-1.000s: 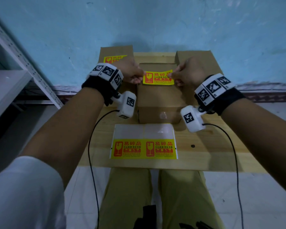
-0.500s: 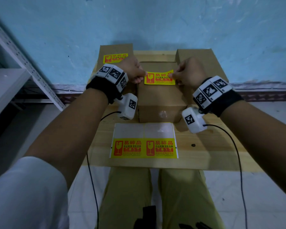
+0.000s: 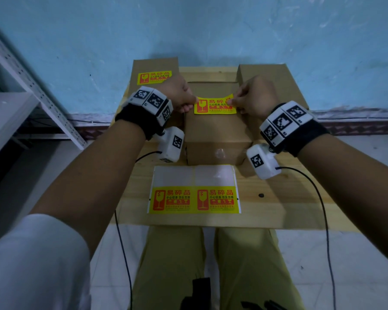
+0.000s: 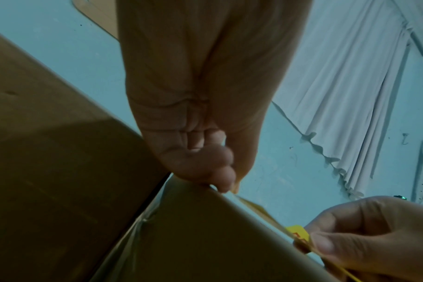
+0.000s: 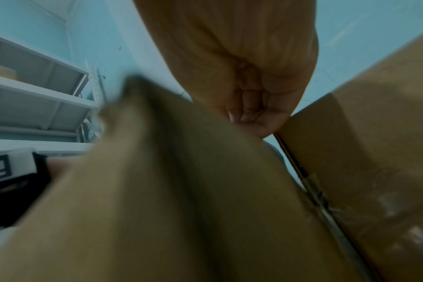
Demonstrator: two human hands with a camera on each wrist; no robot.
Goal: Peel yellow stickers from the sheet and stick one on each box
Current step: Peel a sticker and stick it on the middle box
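Sticker (image 3: pixel 215 106) stretched flat between your hands, low over the middle box (image 3: pixel 217 133). Your left hand (image 3: pixel 179 95) and right hand (image 3: pixel 253 97) each pinch one end with curled fingers, likely to lay it down smooth. Sheet (image 3: pixel 194 189) lies just nearer you than that box.

The sticker (image 3: pixel 215 106) is yellow with red print and a red glass symbol, like the two on the white sheet (image 3: pixel 194 176). The boxes (image 3: pixel 217 135) are plain brown. The wall (image 3: pixel 188 30) is pale blue, the wristbands (image 3: pixel 151 102) black-and-white checked, the trousers (image 3: pixel 173 265) olive.
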